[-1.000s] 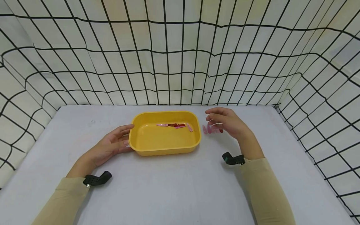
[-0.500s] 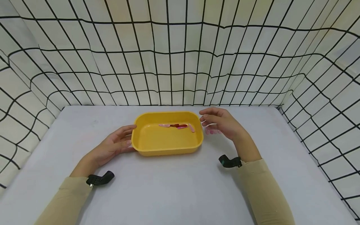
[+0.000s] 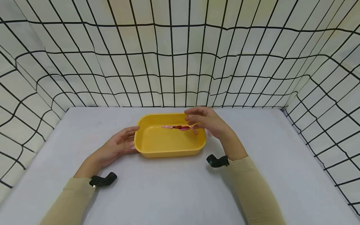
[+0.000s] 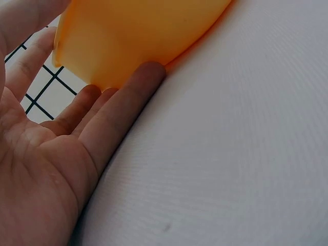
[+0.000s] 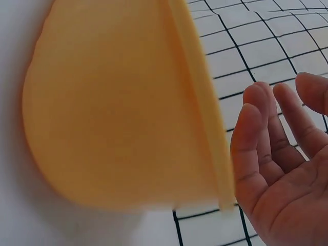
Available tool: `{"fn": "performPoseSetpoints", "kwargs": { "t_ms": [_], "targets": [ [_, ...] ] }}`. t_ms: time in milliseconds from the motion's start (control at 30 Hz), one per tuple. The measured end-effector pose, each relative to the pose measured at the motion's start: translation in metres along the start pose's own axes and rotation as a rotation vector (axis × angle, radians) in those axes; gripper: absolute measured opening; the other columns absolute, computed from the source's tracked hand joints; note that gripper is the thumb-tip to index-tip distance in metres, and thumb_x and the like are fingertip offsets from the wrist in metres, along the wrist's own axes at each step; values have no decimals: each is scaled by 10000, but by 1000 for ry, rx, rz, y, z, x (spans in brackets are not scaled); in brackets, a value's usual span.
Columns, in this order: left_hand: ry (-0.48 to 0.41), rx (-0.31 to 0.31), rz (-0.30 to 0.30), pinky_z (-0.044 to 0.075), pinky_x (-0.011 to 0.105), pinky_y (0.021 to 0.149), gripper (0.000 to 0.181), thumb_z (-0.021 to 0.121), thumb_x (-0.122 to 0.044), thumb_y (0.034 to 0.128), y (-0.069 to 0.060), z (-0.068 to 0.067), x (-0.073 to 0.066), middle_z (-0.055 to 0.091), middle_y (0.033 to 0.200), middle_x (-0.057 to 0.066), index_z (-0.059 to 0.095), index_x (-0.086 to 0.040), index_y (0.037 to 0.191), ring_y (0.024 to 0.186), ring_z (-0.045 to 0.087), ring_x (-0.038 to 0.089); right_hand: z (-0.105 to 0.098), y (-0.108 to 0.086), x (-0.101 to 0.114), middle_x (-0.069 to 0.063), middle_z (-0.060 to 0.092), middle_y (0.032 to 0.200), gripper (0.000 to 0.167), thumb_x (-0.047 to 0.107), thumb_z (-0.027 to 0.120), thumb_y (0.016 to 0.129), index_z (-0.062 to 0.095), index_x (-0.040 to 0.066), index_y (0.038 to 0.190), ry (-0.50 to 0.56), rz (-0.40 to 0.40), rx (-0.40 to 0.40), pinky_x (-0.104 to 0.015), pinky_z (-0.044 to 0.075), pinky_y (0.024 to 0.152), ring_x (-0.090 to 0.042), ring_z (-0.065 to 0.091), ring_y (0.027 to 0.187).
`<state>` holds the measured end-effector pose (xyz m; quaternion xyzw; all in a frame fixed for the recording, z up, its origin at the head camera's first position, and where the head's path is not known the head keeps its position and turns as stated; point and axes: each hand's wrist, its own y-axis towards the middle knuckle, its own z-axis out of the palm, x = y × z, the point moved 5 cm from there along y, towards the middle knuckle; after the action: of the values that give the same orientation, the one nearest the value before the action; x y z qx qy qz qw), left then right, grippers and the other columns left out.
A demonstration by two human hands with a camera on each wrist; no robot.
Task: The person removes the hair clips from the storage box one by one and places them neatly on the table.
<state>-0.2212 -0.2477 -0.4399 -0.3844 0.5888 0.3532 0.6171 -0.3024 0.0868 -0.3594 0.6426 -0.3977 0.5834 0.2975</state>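
A yellow tray [image 3: 168,142] lies on the white surface, several pink and red hair clips [image 3: 177,127] inside toward its far side. The left hand [image 3: 113,148] touches the tray's left end with relaxed fingers; in the left wrist view, fingertips of that hand [image 4: 66,133] rest against the yellow wall [image 4: 133,41]. Over the tray's right end hovers the right hand [image 3: 212,123], fingers loosely bent. The right wrist view has this hand [image 5: 287,164] beside the tray's rim [image 5: 197,87], with no object visible between the fingers.
Just right of the tray, a pink clip [image 3: 209,133] shows on the white tabletop [image 3: 168,190], partly behind the right hand. A black wire grid [image 3: 180,56] stands at the back and along both sides. Each wrist carries a black band.
The right hand has moved left, from above the clips on the table to above the tray's right end. The left hand stays at the tray. The head view has shifted slightly.
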Motion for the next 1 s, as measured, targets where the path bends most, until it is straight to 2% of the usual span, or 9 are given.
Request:
{"fn": "performPoseSetpoints", "kwargs": {
  "t_ms": [100,233,333,433,533,633,767,900,1000],
  "targets": [
    [8,-3,-6,547,370,977,601,537,-49,1015,0,1,-1,200,1619,200,279,-103,1555,1280,550,148,12,9,1,-154,672,1184,288,210,674,956,670,114,1228,-18,3,19,-314,582,701,-312,644,1082],
    [17,-10,-13,549,367,973,600,538,-57,1017,-1,1,-3,197,1622,201,277,-102,1556,1276,554,144,27,20,5,-141,665,1216,285,231,669,959,668,147,1231,-32,0,46,-360,594,759,-316,637,1116],
    [15,-10,-12,550,369,971,596,536,-58,1018,-1,1,-3,195,1622,205,281,-105,1555,1273,556,143,37,27,6,-128,665,1238,288,237,672,956,668,155,1232,-16,4,45,-491,534,987,-284,646,1100],
    [9,-7,-13,551,370,970,592,535,-61,1020,-1,1,-3,193,1621,208,285,-109,1554,1271,558,145,46,34,3,-100,676,1223,318,243,676,954,660,132,1252,-2,27,49,-497,532,986,-269,657,1082],
    [4,-4,-8,552,375,968,585,531,-59,1022,-1,2,-3,192,1619,215,291,-110,1553,1272,559,155,53,40,-3,-156,666,1219,367,237,673,957,637,88,1290,-9,52,58,-474,551,918,-357,641,1077],
    [-1,-1,-4,551,380,969,583,531,-57,1021,-2,2,-2,195,1618,215,296,-113,1551,1276,559,168,59,44,-11,-183,648,1249,369,221,653,972,628,63,1305,-68,72,56,-422,559,851,-406,612,1077],
    [4,-5,-8,548,372,975,587,537,-58,1016,-1,2,-2,199,1618,204,304,-127,1550,1281,554,176,67,50,-20,-105,646,1290,335,209,623,990,642,78,1298,-254,76,43,-341,560,842,-312,612,1059],
    [2,-7,-7,548,371,976,591,539,-51,1013,-1,2,-2,205,1616,200,304,-126,1550,1282,553,192,75,54,-23,-39,657,1238,337,242,629,980,655,120,1294,-556,41,50,-316,537,876,-198,587,1030],
    [-5,-6,-8,548,371,976,595,538,-46,1012,-1,2,-1,205,1615,198,299,-122,1552,1283,552,191,83,55,-21,-17,665,1171,333,237,633,968,661,132,1283,-791,4,73,-309,518,924,-172,578,1010]
  ]
}}
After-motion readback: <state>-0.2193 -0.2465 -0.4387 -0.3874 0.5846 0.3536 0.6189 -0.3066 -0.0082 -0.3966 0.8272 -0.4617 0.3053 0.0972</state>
